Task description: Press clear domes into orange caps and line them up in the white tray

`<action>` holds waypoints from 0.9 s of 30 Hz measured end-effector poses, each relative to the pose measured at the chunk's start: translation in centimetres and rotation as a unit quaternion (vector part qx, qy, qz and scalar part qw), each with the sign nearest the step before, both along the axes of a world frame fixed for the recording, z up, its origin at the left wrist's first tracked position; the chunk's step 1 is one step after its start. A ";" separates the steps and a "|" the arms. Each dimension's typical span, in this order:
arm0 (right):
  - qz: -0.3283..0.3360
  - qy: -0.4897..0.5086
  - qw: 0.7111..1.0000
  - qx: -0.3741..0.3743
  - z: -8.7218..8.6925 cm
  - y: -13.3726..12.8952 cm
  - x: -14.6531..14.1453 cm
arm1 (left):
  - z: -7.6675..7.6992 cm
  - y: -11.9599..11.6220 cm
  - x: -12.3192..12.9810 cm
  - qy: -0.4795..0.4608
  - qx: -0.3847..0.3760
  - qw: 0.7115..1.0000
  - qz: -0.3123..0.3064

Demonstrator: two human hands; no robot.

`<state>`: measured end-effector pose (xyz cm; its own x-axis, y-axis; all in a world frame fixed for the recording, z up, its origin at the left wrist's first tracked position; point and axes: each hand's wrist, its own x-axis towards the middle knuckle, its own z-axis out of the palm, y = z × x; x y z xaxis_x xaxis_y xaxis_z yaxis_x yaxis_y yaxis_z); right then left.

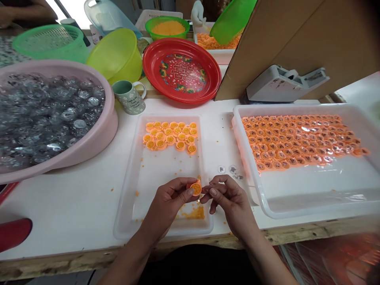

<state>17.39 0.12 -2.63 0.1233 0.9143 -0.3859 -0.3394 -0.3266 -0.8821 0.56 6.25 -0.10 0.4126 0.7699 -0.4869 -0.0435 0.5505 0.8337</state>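
Observation:
My left hand grips a small round orange case with yellow-orange bits inside, its open face turned up. Close beside it, my right hand is closed in a pinch at the fingertips; whatever is between them is too small to name. Both hands are over the front of a shallow white tray. Rows of similar filled orange cases lie at the tray's far end, and loose yellow bits are heaped near its front. Two clear discs with dark prints rest on the table right of the tray.
Orange cases with dark prints fill much of a larger white tray at right. Left stands a pink tub of clear-and-silver pieces. Behind are a mug, red plate, cardboard sheet, tape dispenser and another person's gloved hand.

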 end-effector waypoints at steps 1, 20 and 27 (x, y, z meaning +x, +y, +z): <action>-0.002 0.002 1.000 0.002 -0.1 0.0 0.0 | 0.1 0.0 0.0 0.002 -0.001 1.000 0.001; -0.036 -0.049 0.998 -0.006 -0.2 0.1 -0.5 | -0.2 -0.2 0.9 -0.002 0.005 1.000 0.027; -0.098 -0.119 0.987 0.032 -0.6 0.0 0.4 | -0.3 -0.5 1.3 -0.044 -0.018 0.996 0.077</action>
